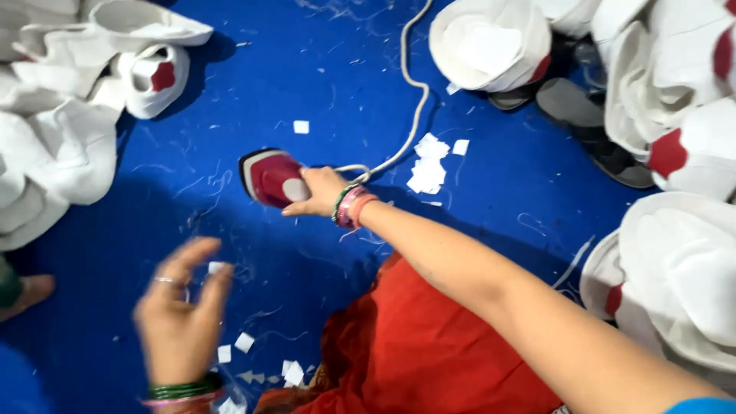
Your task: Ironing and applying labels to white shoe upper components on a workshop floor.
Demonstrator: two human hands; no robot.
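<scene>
My right hand (320,192) reaches out over the blue cloth surface (322,69) and grips the handle of a red and white electric iron (270,176), which rests flat on the cloth. Its white cord (414,84) runs away to the top of the view. My left hand (182,307) hovers lower left, blurred, pinching a small white square patch (216,267) between thumb and fingers. Bangles sit on both wrists. A small pile of white square patches (428,165) lies just right of the iron.
Heaps of white caps with red marks lie at the upper left (84,84), the top (491,42) and the right (675,253). Dark sandals (590,123) sit upper right. Red fabric (414,345) covers my lap. Loose patches (245,343) and threads dot the cloth. A bare foot (27,293) shows at left.
</scene>
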